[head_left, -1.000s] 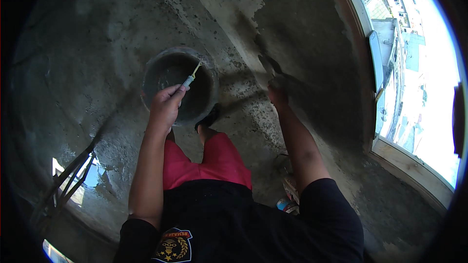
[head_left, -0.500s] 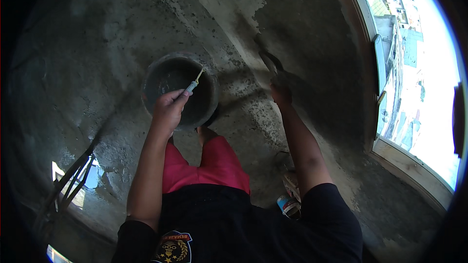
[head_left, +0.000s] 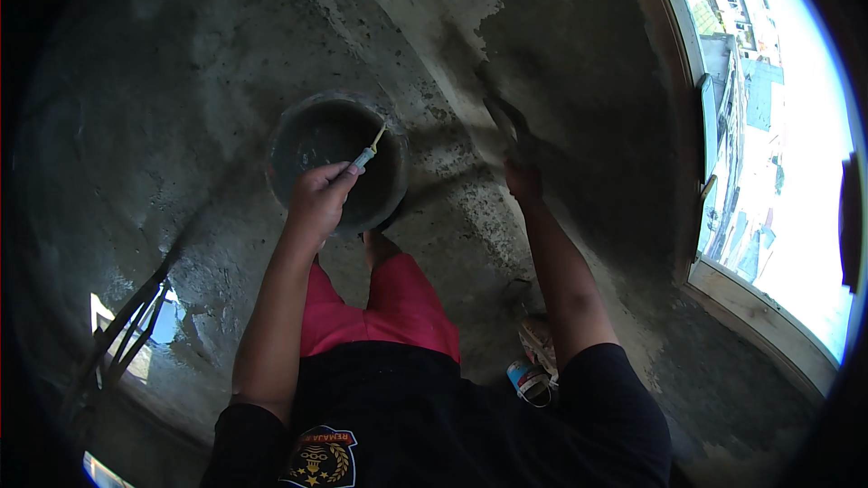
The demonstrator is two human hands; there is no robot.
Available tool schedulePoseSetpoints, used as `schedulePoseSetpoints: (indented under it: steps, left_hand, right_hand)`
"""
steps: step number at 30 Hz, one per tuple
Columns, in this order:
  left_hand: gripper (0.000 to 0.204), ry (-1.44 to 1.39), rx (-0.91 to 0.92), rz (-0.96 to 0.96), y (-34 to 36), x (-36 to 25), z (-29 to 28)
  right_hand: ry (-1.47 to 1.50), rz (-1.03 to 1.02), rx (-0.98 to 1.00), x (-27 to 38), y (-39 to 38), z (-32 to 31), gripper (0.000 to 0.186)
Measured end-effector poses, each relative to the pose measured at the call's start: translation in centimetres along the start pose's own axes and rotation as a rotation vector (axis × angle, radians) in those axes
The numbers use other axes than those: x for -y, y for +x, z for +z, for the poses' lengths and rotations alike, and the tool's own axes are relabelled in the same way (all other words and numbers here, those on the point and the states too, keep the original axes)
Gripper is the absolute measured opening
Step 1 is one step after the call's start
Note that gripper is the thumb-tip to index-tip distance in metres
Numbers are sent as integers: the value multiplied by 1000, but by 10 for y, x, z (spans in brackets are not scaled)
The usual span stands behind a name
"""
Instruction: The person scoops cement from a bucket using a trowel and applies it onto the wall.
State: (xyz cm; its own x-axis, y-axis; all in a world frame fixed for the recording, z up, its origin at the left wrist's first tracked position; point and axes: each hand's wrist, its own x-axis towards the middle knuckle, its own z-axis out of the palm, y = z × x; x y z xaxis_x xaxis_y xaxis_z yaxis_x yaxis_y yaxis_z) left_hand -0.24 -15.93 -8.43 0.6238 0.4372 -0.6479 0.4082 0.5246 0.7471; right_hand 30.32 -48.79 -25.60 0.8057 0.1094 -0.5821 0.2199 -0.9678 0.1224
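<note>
My left hand [head_left: 321, 194] is closed around the pale handle of a slim tool [head_left: 366, 156] with a narrow yellowish end. It is above a round dark tub [head_left: 274, 149] with grey stuff inside, which stands in front of my feet. Out to the right, my right hand [head_left: 523, 181] is in shadow, its fingers curled round a dark flat tool, seemingly a trowel [head_left: 511, 122], at the rough cement wall [head_left: 579, 63]. Shade hides the grip and the edge of that tool, so whether it touches the wall is unclear.
A window opening with a frame [head_left: 768, 312] lies at the right. Beside my right elbow are a can [head_left: 527, 381] and a pale crumpled thing [head_left: 538, 343]. Thin dark poles [head_left: 136, 316] stand at the lower left, near a shiny wet patch of cement floor [head_left: 172, 321].
The whole view has shifted slightly. My right hand and its dark tool show a small change of angle against the wall; my left hand keeps its hold over the tub.
</note>
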Motion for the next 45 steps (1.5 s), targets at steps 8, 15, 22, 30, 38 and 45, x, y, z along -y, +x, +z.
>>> schedulePoseSetpoints:
  steps: [8,15,22,30,38,45]
  left_hand:
    - [23,-11,-26,-62,-9,0,-13]
    - [22,27,-64,-74,-8,0,-17]
    - [22,17,-54,-85,-10,13,-20]
    - [22,32,32,-77,6,4,11]
    - [22,6,1,-77,0,22,-7]
    - [23,56,-38,-81,1,13,-13]
  right_hand:
    - [-232,-281,-227,8,-41,15,48]
    - [121,-159,-193,48,-44,10,57]
    - [-61,-281,-273,36,-54,24,58]
    - [127,23,-30,-15,-3,27,41]
    - [362,27,-195,19,-98,22,61]
    - [130,-138,-91,39,-31,6,76]
